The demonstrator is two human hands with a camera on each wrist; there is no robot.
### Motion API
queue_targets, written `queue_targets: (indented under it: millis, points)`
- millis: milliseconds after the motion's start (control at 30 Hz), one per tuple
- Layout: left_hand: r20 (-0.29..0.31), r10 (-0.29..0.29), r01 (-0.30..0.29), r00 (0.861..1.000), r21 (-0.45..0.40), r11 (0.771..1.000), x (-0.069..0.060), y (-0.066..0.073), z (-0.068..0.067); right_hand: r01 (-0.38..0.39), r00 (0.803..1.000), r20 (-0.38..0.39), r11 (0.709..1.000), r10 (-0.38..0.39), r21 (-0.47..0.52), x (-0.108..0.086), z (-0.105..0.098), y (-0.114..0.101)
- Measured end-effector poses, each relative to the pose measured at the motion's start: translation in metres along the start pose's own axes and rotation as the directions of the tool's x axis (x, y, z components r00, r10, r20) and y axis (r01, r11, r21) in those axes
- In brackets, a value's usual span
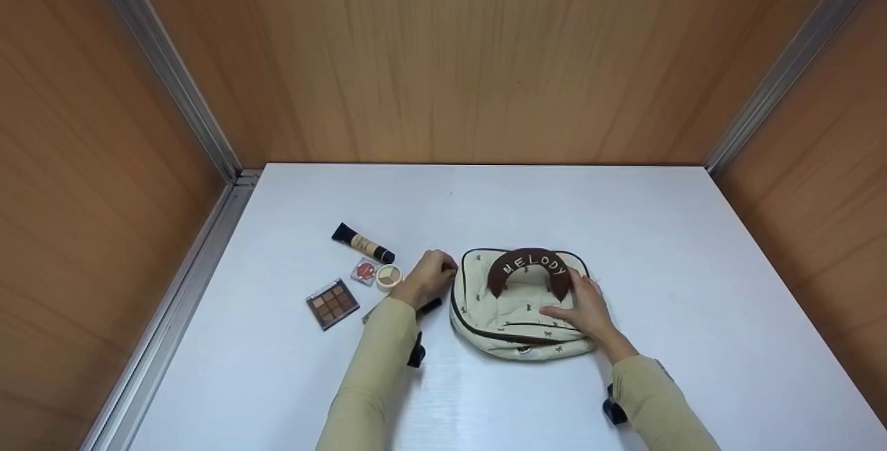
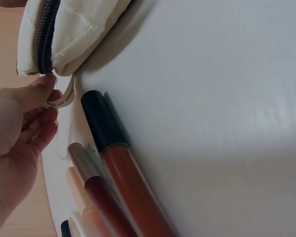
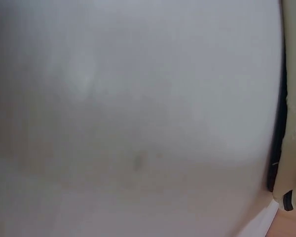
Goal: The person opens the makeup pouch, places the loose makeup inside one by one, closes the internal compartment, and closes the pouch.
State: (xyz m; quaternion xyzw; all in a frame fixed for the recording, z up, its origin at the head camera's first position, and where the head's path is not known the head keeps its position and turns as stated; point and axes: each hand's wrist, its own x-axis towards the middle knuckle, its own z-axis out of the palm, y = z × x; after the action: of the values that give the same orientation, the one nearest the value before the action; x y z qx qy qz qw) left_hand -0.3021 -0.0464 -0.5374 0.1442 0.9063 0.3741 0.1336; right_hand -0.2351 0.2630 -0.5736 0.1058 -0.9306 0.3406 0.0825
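A cream cosmetic bag [image 1: 485,298] with small dark bow prints, dark zips and a brown handle [image 1: 527,258] lettered MELODY lies on the white table. At its left side, my left hand [image 1: 429,274] pinches a small lettered ribbon tab [image 2: 66,97] by the end of the dark zip [image 2: 45,39]; the left wrist view shows thumb and finger together there. My right hand [image 1: 587,309] rests on the bag's right part, thumb spread from the fingers, fingertips beside the handle's right end. Only the bag's edge [image 3: 293,118] shows clearly in the right wrist view.
Left of the bag lie an eyeshadow palette [image 1: 332,304], a black-capped tube [image 1: 364,243], a small pink-red compact [image 1: 364,271] and a round pan [image 1: 389,276]. Lip gloss tubes [image 2: 133,182] lie under my left forearm. Wooden panels [image 1: 443,56] enclose the table.
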Motion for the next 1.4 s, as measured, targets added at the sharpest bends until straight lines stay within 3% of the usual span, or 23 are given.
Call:
queue_targets:
  millis: [433,733,1033,1400]
  points:
    - [-0.088,0.132,-0.121,0.987,0.116,0.986,-0.011,0.003,0.001,0.020,1.000,0.000,1.000,-0.020,-0.006,0.002,0.000,0.001]
    - [-0.088,0.148,-0.134,0.985,0.149,0.980,-0.019,0.003,0.000,-0.043,0.999,0.031,0.999,0.043,0.007,0.001,0.001,0.000]
    - [-0.092,0.239,-0.219,0.967,0.190,0.957,-0.028,-0.001,0.001,-0.031,0.999,0.012,1.000,0.031,0.001,0.001,0.001,0.000]
    - [-0.080,0.235,-0.213,0.969,0.220,0.952,-0.036,-0.003,-0.001,-0.021,1.000,0.019,1.000,0.021,-0.011,0.000,0.001,-0.001]
